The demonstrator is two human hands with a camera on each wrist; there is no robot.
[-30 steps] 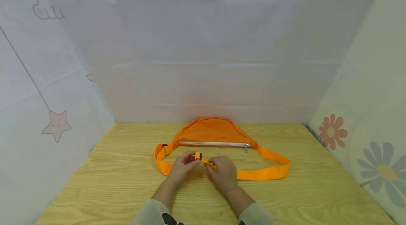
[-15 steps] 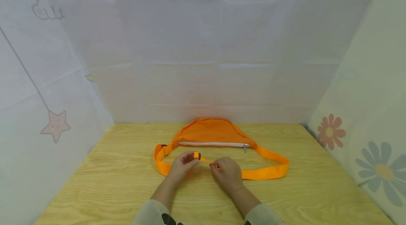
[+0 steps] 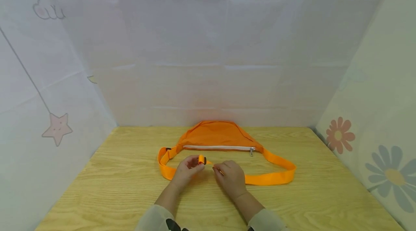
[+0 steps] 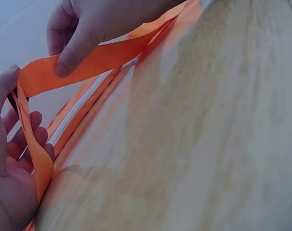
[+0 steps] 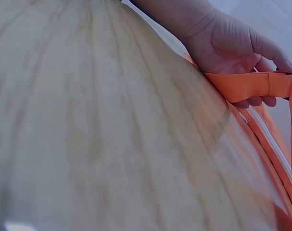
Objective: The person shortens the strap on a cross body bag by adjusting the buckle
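Note:
An orange waist bag [image 3: 217,135] with a pale zipper [image 3: 217,148] lies on the wooden table, its orange strap [image 3: 271,179] looping toward the person. Between thumb and fingers, my left hand [image 3: 186,173] pinches a small black buckle [image 3: 204,161] with the strap running through it. To its right, my right hand [image 3: 231,177] pinches the strap with thumb and curled fingers. In the left wrist view, the flat strap [image 4: 83,72] stretches from the buckle [image 4: 12,100] to the right thumb. The right wrist view shows the left thumb at the buckle's edge.
Another black buckle [image 3: 168,149] sits on the strap at the bag's left end. The zipper's metal pull [image 3: 251,151] hangs at the right. A pale cloth wall [image 3: 208,61] rises behind the table [image 3: 130,187], with printed cloth on both sides.
My right hand has moved right, away from the buckle, then slightly back left, with the strap still in its fingers. The left hand stays nearly in place, and the bag has not moved.

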